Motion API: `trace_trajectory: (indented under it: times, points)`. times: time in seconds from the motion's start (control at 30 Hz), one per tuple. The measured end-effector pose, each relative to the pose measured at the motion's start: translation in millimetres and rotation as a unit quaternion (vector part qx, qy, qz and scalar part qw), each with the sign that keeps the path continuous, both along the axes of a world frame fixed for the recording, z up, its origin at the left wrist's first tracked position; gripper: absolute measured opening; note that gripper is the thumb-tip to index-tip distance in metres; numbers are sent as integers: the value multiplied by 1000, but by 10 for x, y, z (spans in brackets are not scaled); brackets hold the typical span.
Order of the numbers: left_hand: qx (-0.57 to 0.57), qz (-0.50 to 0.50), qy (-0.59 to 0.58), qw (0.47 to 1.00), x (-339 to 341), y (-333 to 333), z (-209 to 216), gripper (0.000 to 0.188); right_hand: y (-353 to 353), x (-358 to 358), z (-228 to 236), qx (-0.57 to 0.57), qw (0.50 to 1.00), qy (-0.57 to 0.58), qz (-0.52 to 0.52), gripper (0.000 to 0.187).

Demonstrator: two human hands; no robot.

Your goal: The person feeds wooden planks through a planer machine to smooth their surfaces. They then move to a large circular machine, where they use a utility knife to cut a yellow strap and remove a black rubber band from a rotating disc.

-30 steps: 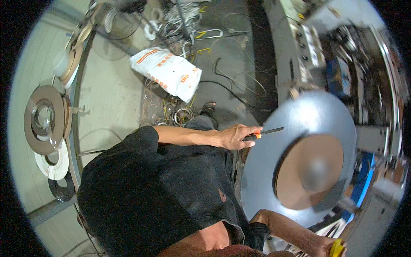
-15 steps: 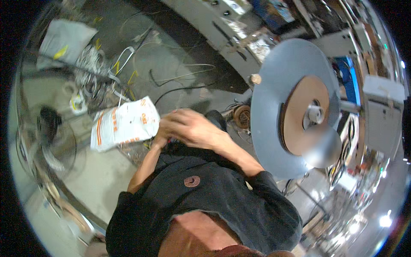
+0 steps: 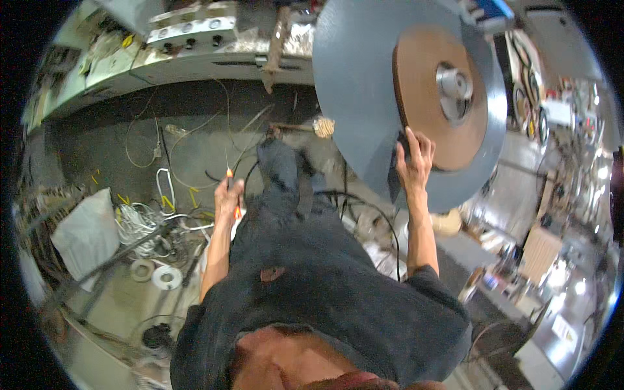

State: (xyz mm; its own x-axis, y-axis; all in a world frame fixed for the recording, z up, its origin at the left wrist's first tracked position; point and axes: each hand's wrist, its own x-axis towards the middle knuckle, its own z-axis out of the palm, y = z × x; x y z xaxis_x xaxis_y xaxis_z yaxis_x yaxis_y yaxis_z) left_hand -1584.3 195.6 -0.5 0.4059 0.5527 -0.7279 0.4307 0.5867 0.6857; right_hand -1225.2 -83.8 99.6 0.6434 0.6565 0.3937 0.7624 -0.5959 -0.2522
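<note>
My left hand (image 3: 227, 200) is closed around a slim screwdriver (image 3: 229, 174) with an orange and dark handle, its thin shaft pointing away from me. On the right, my right hand (image 3: 416, 161) reaches up with its fingers apart. The fingertips rest at the near edge of a thick brown roll (image 3: 448, 144). That roll sits against a large grey disc (image 3: 357, 71), with a metal hub (image 3: 454, 83) at its centre. Whether the fingers press on the roll or only brush it, I cannot tell.
Coils of white cable (image 3: 140, 224), two ring-shaped rolls (image 3: 167, 277) and a pale sack (image 3: 84, 227) lie on the floor at left. A machine panel with knobs (image 3: 192, 27) stands at the far side. A dark cable (image 3: 387, 221) loops below the disc.
My hands were together beside a white printed bag; now they are apart, the right at the brown roll and the left with the screwdriver. The view has turned, and the disc appears higher.
</note>
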Motion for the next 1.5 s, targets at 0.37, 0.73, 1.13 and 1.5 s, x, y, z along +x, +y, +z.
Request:
trace_trajectory:
  times: [0.37,0.73,1.13,1.5]
  points:
    - [77,-171,-7,982,1482,1356,395,22,103,-25,-67,80,970,100,-205,9]
    - [105,-320,-96,937,2778,1700,461,47,306,-51,-314,47,961,53,-269,8]
    - [268,-583,-15,767,4354,2210,-904,46,1151,-5,-446,1,924,-12,-383,6]
    - [345,-654,-67,670,5365,2346,-2231,20,1605,198,-506,8,909,-30,-416,12]
